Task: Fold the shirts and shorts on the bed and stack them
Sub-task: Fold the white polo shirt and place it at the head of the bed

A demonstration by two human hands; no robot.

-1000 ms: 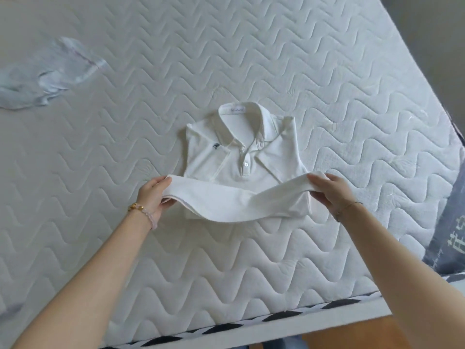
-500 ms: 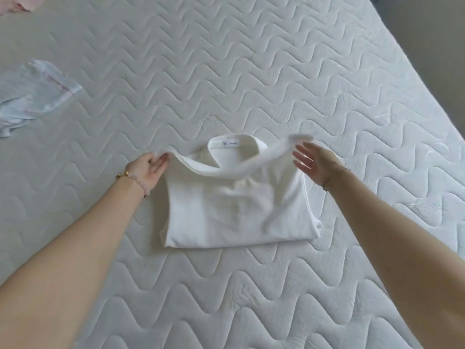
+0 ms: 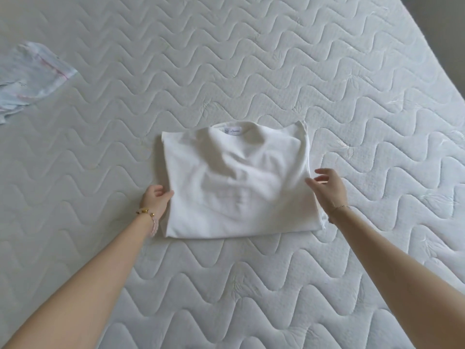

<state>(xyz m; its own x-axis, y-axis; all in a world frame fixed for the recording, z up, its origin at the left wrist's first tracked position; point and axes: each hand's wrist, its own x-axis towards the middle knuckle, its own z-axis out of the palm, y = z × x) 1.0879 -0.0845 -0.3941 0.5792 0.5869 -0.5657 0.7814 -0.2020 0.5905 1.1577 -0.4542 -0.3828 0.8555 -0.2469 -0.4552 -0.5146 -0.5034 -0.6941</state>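
The left hand (image 3: 157, 200), fingers relaxed, touches the 8 o'clock edge of the folded white polo shirt (image 3: 236, 182). The right hand (image 3: 327, 187), fingers spread, is at its 4 o'clock edge. The shirt lies flat mid-bed (image 3: 251, 285), and pale blue shorts (image 3: 30, 76) lie at 10 o'clock.

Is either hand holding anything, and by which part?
Nothing is clearly held. The left hand curls at the left edge of the white shirt; a grip cannot be told. The right hand is open at its right edge.
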